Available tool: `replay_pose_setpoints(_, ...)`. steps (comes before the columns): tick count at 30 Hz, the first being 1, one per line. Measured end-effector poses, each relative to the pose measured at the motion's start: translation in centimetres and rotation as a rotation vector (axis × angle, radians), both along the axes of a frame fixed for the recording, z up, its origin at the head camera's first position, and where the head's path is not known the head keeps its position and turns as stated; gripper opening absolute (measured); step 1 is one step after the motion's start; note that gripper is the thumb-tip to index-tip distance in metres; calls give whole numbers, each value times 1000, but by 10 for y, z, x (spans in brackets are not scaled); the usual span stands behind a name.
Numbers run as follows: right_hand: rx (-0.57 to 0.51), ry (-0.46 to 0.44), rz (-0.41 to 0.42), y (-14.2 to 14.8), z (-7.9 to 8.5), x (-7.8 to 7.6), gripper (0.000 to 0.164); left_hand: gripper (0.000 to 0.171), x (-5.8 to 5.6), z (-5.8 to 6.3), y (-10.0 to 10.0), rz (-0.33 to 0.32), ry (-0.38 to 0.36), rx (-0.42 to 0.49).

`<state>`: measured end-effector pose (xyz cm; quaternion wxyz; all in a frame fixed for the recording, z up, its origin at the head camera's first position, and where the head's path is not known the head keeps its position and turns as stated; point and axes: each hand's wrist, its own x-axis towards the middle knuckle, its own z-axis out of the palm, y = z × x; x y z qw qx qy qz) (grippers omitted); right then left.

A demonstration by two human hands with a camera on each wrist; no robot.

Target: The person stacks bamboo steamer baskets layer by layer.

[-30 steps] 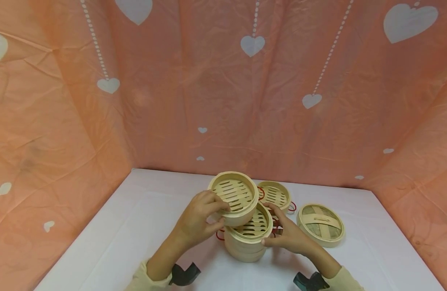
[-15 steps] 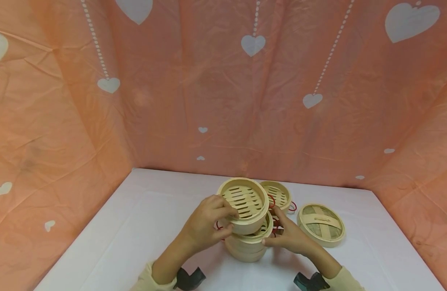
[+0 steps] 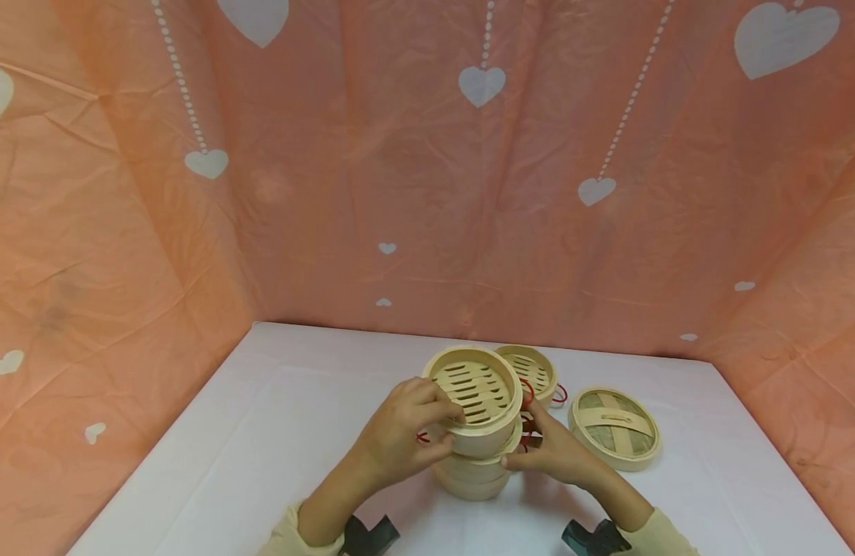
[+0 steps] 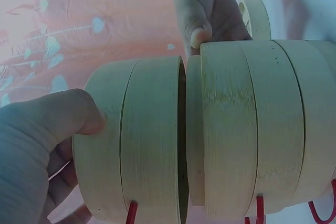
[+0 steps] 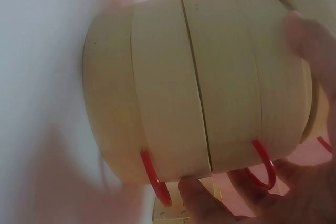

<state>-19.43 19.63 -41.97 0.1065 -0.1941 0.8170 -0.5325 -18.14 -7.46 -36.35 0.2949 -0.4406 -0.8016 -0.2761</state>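
Note:
My left hand [image 3: 408, 432] pinches the near left wall of a bamboo steamer basket [image 3: 472, 390], fingertips inside the rim and thumb outside. This basket is held just over a stack of bamboo steamer baskets [image 3: 472, 480]; the left wrist view shows the held basket [image 4: 149, 140] slightly tilted, with a narrow gap beside the stack's inner lip [image 4: 195, 129]. On the stack's right side, my right hand [image 3: 559, 452] grips the upper basket, thumb in front and fingers behind. Red loop handles [image 5: 155, 177] stick out from the stack in the right wrist view.
Behind the stack stands another bamboo steamer basket [image 3: 531, 367] with a red loop. A woven bamboo lid [image 3: 615, 426] lies to the right on the white table [image 3: 295, 401]. An orange curtain [image 3: 427, 193] with white hearts surrounds the table's back and sides.
My left hand has brought the held basket rightward and down until it covers the stack's top opening. The right hand has stayed on the stack.

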Motion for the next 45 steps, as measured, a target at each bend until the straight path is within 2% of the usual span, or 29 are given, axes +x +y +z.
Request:
replay_pose_setpoints(10, 13, -3, -6, 0, -1, -1, 102, 26, 2, 0, 3, -1, -18, -9)
replay_pose_setpoints(29, -2, -11, 17, 1, 1, -1, 99, 26, 1, -8, 7, 0, -21, 9)
replay_pose_setpoints(37, -30, -23, 24, 2, -1, -2, 103, 24, 1, -9, 8, -4, -31, 8)
replay_pose_setpoints(45, -64, -5, 70, 2, -3, -4, 102, 24, 1, -10, 8, -5, -34, 6)
